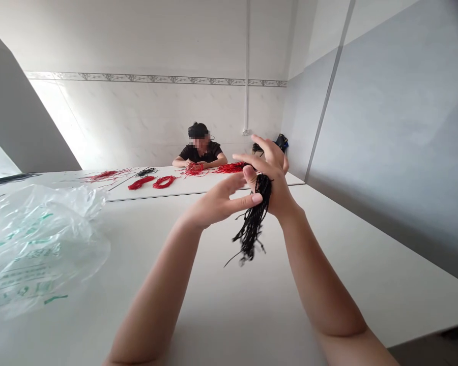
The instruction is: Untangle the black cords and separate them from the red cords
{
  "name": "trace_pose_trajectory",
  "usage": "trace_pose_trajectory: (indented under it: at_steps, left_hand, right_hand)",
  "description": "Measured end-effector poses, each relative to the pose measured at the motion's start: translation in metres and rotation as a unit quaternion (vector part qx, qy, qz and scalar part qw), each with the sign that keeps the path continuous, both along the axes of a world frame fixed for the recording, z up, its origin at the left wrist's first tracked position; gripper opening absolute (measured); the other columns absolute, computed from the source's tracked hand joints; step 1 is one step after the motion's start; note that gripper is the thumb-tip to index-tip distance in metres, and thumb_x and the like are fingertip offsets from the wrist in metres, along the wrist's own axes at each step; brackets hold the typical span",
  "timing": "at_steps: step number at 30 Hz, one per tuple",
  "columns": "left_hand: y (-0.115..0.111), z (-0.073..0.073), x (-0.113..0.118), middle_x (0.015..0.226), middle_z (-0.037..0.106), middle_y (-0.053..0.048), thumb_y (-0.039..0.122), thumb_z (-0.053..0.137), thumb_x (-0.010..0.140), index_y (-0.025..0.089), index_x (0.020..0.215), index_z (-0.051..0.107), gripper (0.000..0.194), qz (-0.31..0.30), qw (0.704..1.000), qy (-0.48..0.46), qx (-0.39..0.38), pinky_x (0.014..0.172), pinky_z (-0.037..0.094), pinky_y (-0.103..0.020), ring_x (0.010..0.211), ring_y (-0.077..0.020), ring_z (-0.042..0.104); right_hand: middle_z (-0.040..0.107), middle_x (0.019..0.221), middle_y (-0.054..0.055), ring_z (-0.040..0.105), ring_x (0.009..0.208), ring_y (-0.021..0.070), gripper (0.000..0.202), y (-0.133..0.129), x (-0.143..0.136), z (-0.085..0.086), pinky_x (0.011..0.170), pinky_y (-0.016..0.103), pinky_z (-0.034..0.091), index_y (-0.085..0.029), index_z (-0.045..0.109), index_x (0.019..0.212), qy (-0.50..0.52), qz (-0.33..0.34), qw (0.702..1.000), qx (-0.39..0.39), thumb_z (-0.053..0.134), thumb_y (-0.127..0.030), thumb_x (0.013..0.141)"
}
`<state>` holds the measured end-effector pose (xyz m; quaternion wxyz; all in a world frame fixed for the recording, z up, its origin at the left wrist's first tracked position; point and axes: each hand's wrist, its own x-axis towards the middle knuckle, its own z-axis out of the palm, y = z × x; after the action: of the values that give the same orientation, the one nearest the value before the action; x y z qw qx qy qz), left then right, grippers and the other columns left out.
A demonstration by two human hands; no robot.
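Right hand [277, 170] holds the top of the black strings [255, 221], which hang below it, and left hand [217, 203] has its thumb on them, maybe not pinching (I cannot tell), so squeeze gently and evenly.

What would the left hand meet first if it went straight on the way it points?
Most likely the black cord bundle, which the thumb of the left hand seems to touch; the right hand appears next beyond it, though depth is unclear.
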<state>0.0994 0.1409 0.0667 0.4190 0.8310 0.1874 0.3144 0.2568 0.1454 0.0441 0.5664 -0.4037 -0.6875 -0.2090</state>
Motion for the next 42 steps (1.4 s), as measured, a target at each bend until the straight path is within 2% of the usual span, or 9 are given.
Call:
trace_pose_trajectory:
  at_steps: [3,6,11,16,22,28,31,35,42]
  left_hand:
    - [-0.001,-0.001,0.002,0.124,0.059,-0.010,0.049,0.059,0.086,0.016,0.113,0.055,0.043,-0.088,0.996,0.009,-0.022,0.101,0.042,-0.040,0.122,-0.0270,0.050]
    - [-0.004,-0.002,0.003,0.133,0.053,-0.012,0.056,0.060,0.083,0.016,0.117,0.053,0.054,-0.094,0.995,-0.030,-0.015,0.101,0.043,-0.039,0.128,-0.0294,0.044]
    - [-0.010,-0.004,0.010,0.127,0.058,-0.012,0.040,0.071,0.079,0.017,0.122,0.050,0.053,-0.008,0.999,0.004,-0.033,0.097,0.046,-0.038,0.123,-0.0279,0.049]
    - [-0.014,0.001,0.006,0.088,0.064,-0.005,0.040,0.069,0.079,0.016,0.107,0.055,0.039,0.033,0.997,0.060,-0.039,0.073,0.051,-0.032,0.086,-0.0195,0.062]
    - [-0.025,0.005,0.000,0.064,0.051,0.000,0.052,0.046,0.091,0.018,0.072,0.048,0.039,0.112,0.977,0.174,0.056,0.052,0.039,-0.026,0.058,-0.0132,0.048]
    - [-0.035,0.002,0.002,0.061,0.045,0.003,0.032,0.040,0.094,0.019,0.079,0.051,0.023,0.143,0.970,0.140,0.135,0.048,0.033,-0.024,0.050,-0.0103,0.038]
    - [-0.037,0.007,0.001,0.057,0.047,0.003,0.034,0.041,0.095,0.018,0.077,0.051,0.026,0.073,0.986,0.133,0.068,0.050,0.037,-0.023,0.051,-0.0104,0.044]
    - [-0.034,0.009,0.003,0.052,0.055,0.001,0.040,0.044,0.096,0.017,0.073,0.051,0.034,-0.118,0.985,0.093,-0.089,0.057,0.047,-0.026,0.048,-0.0114,0.053]
    - [-0.038,-0.044,0.028,0.042,0.053,0.002,0.053,0.050,0.088,0.022,0.064,0.041,0.040,-0.365,0.863,-0.052,-0.345,0.048,0.048,-0.031,0.037,-0.0166,0.054]
  right_hand:
    - [0.034,0.149,-0.003,0.021,0.140,0.0314,0.032,-0.002,-0.004,-0.002,0.111,0.061,0.010,-0.038,0.068,0.108,-0.030,-0.011,0.999,0.001,0.039,-0.046,0.098]
    - [0.033,0.150,-0.006,0.020,0.140,0.0312,0.032,-0.002,-0.006,-0.003,0.110,0.063,0.007,-0.038,0.069,0.106,-0.054,-0.018,0.998,-0.014,0.039,-0.045,0.098]
    - [0.032,0.151,-0.007,0.021,0.140,0.0301,0.030,-0.004,-0.009,-0.002,0.110,0.064,0.004,-0.040,0.068,0.110,-0.077,-0.030,0.996,-0.024,0.040,-0.038,0.099]
    - [0.029,0.152,-0.008,0.019,0.140,0.0317,0.029,-0.006,-0.012,-0.002,0.110,0.064,0.003,-0.036,0.072,0.099,-0.056,-0.039,0.997,-0.035,0.044,-0.036,0.098]
    - [0.040,0.145,-0.001,0.026,0.136,0.0336,0.030,-0.001,-0.013,-0.004,0.107,0.065,0.005,-0.033,0.074,0.090,0.036,-0.056,0.998,0.010,0.046,-0.043,0.096]
    - [0.055,0.128,0.007,0.043,0.122,0.0352,0.033,-0.008,-0.012,0.002,0.101,0.061,0.024,-0.025,0.071,0.073,0.164,-0.093,0.980,0.065,0.059,-0.054,0.085]
    - [0.062,0.114,0.009,0.054,0.110,0.0315,0.035,-0.014,-0.014,0.005,0.099,0.056,0.032,-0.023,0.068,0.071,0.182,-0.048,0.980,0.066,0.061,-0.055,0.083]
    - [0.067,0.089,0.007,0.064,0.088,0.0239,0.038,-0.029,-0.013,0.008,0.089,0.046,0.045,-0.022,0.065,0.067,0.188,0.074,0.976,0.077,0.060,-0.057,0.083]
    - [0.066,0.085,0.006,0.063,0.085,0.0221,0.044,-0.044,-0.009,0.024,0.084,0.041,0.048,-0.022,0.062,0.065,0.130,0.199,0.969,0.071,0.059,-0.063,0.079]
